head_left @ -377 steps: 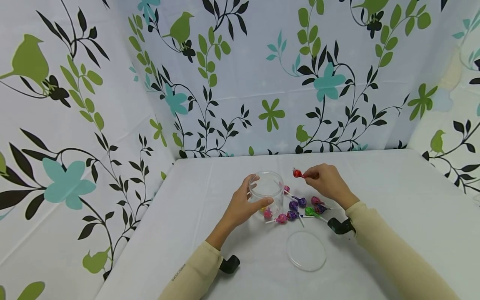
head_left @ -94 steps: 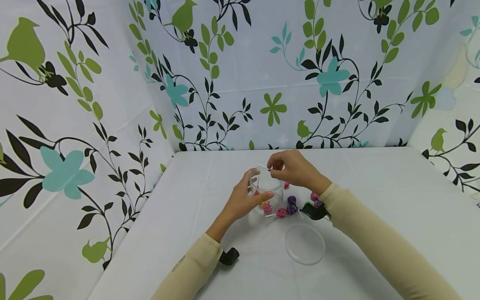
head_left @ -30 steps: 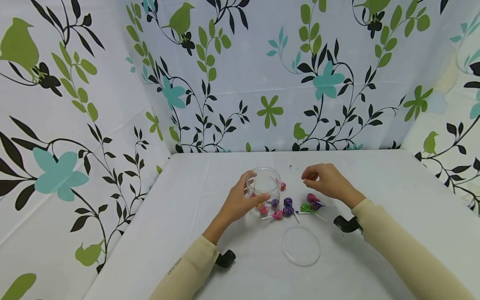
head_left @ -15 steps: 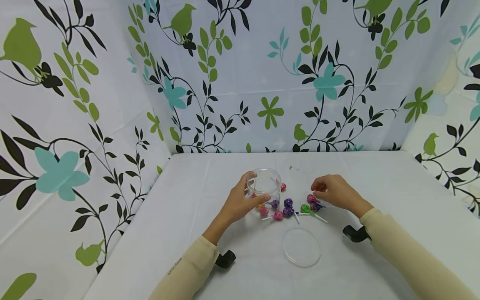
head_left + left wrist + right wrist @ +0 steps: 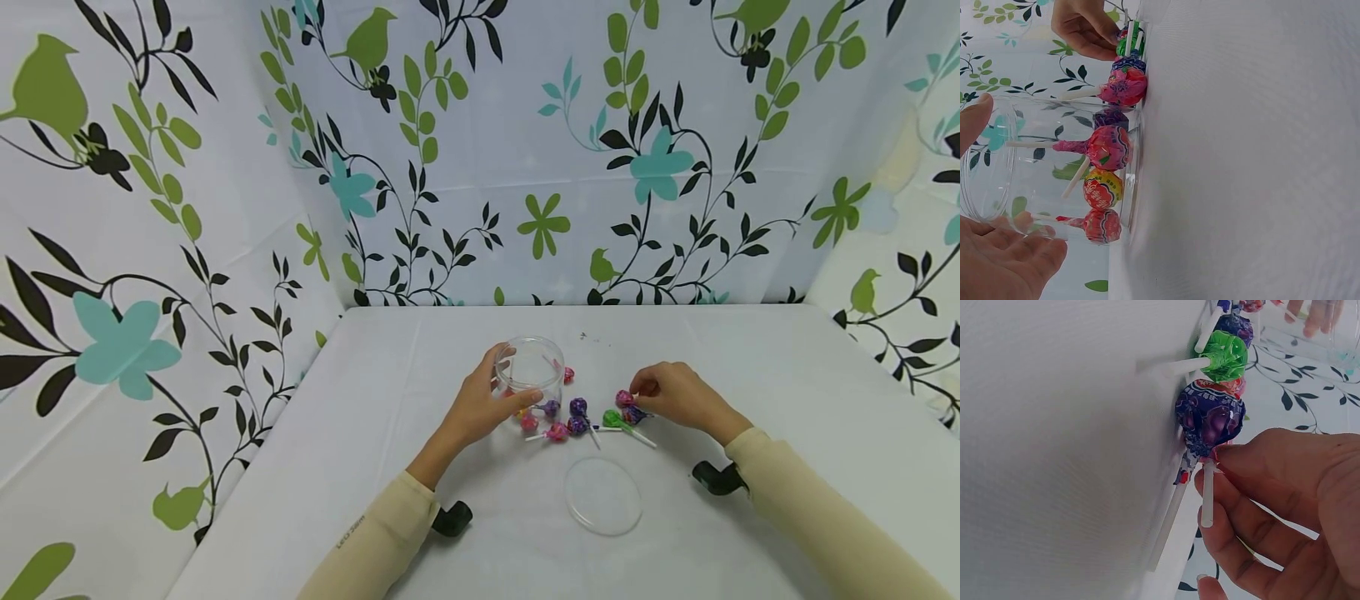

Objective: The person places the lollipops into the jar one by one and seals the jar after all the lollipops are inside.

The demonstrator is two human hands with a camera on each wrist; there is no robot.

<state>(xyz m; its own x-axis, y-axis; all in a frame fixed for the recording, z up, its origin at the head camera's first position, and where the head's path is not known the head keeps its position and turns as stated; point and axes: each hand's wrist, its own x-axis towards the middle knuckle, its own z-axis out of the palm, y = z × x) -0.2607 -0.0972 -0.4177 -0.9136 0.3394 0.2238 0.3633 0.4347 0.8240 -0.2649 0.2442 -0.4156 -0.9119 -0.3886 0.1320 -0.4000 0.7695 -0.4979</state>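
Observation:
My left hand (image 5: 487, 404) holds a clear round jar (image 5: 529, 367), thumb at its near side and fingers behind. Inside, the left wrist view shows a pink lollipop (image 5: 1109, 149), a yellow-and-red one (image 5: 1103, 189) and a red one (image 5: 1102, 225), heads down. To the right of the jar, my right hand (image 5: 678, 400) pinches a pink lollipop (image 5: 625, 398) at the neck by its white stick (image 5: 1208, 497), thumb and forefinger together. A purple lollipop (image 5: 1210, 415) lies against it and hides most of its head in the right wrist view.
A green lollipop (image 5: 612, 418) lies left of my right hand. Purple lollipops (image 5: 577, 407) and a pink one (image 5: 557, 432) lie near the jar; another pink one (image 5: 568, 375) is behind it. A clear round lid (image 5: 602, 496) lies in front on the white-covered table (image 5: 495, 533).
Earlier my right hand held a red lollipop, then was at the jar's mouth with a stick. A purple lollipop now lies in the jar. The right hand has since moved right and down.

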